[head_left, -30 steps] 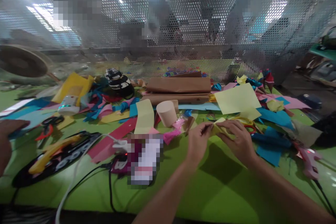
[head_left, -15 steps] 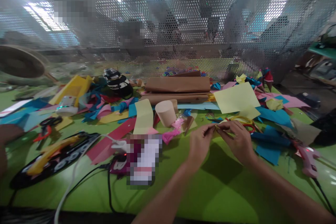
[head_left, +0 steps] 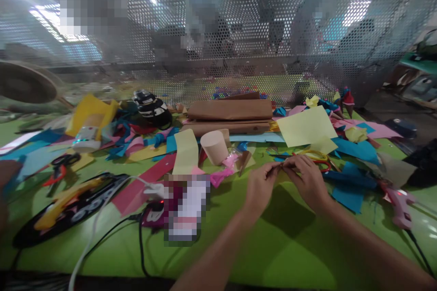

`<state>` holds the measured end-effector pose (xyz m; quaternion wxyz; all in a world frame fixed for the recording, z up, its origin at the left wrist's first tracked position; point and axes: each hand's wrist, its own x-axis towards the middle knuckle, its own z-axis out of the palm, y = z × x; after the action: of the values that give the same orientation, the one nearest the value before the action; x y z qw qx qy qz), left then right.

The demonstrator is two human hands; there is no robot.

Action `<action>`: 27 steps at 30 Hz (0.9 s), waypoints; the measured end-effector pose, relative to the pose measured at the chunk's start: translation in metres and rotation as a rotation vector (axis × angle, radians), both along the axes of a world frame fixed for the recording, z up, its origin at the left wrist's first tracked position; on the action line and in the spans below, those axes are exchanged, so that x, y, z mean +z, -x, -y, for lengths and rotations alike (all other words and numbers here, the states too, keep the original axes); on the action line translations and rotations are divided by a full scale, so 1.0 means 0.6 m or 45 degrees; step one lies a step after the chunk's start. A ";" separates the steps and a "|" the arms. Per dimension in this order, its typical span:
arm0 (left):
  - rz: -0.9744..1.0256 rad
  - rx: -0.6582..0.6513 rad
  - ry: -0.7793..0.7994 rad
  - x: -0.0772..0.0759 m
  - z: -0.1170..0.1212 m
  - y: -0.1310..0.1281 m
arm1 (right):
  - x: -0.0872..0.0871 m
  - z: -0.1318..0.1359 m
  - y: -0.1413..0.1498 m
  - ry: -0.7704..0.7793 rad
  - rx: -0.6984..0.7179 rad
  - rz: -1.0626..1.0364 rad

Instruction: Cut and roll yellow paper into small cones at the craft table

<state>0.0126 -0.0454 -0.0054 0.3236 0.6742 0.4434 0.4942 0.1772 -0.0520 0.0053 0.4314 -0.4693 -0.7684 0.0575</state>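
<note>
My left hand [head_left: 260, 187] and my right hand [head_left: 306, 181] meet over the green table [head_left: 293, 245], fingertips pinched together on a small folded piece of yellow paper that is almost wholly hidden between them. Just beyond my right hand lie scissors with yellow and red handles [head_left: 316, 158]. A large pale yellow sheet [head_left: 307, 127] rests behind them. A tan paper cup [head_left: 214, 146] lies on its side to the left, with pink paper scraps [head_left: 223, 173] beside it.
Coloured paper scraps cover the back of the table. Brown paper rolls [head_left: 232, 110] lie at the perforated metal screen [head_left: 239, 32]. A pink glue gun [head_left: 400, 204] sits at right, cables [head_left: 102, 223] and a yellow-black object at left, red-black scissors [head_left: 59, 166] further left.
The yellow paper between my hands has been folded smaller, and my fingertips have closed in on it. Both hands shifted slightly away from me.
</note>
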 end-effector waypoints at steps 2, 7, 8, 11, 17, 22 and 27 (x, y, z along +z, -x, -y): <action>0.009 -0.010 0.009 0.001 0.000 -0.001 | -0.003 0.000 0.000 -0.042 -0.023 0.002; -0.049 -0.036 0.010 0.004 0.003 -0.002 | -0.009 -0.002 -0.001 -0.120 -0.075 0.030; -0.068 -0.034 0.004 0.005 0.004 -0.002 | -0.009 -0.003 -0.001 -0.118 -0.077 0.037; -0.116 -0.026 -0.019 0.005 0.006 0.000 | -0.006 -0.003 -0.002 -0.073 -0.051 0.054; -0.049 -0.020 0.003 0.006 0.004 0.003 | -0.005 -0.007 -0.008 0.081 -0.013 -0.058; 0.062 -0.067 0.100 0.006 0.000 0.004 | -0.006 -0.007 -0.007 0.138 -0.010 -0.072; 0.217 -0.049 0.163 0.009 -0.010 0.011 | -0.003 -0.007 -0.008 0.166 0.080 -0.173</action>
<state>0.0058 -0.0396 -0.0002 0.4119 0.6160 0.4318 0.5142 0.1820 -0.0475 0.0033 0.4491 -0.4671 -0.7462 0.1524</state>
